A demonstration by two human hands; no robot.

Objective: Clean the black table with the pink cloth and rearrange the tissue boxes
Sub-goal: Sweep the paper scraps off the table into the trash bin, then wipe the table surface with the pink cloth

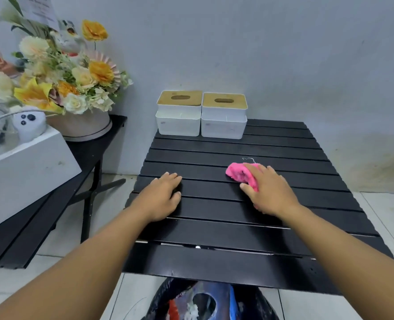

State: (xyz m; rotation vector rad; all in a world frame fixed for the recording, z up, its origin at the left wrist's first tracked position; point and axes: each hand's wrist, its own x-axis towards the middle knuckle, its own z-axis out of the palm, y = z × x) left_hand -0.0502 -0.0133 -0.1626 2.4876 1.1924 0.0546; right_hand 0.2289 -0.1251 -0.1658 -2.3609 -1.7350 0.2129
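A black slatted table (214, 229) fills the middle of the head view. My right hand (268, 190) presses a crumpled pink cloth (237, 173) flat against the slats right of centre, with the fingers spread over it. My left hand (162, 195) rests palm down on the table's left part, holding nothing. Two white tissue boxes with wooden lids stand side by side at the table's far edge against the wall: the left tissue box (179, 114) and the right tissue box (223, 116). A thin white thread (249, 160) lies just beyond the cloth.
A second black table (85, 155) on the left carries a flower arrangement (62, 77) in a round pot and a white box (22, 167). A dark bag (205, 301) sits on the tiled floor under the table's near edge. The grey wall is right behind the boxes.
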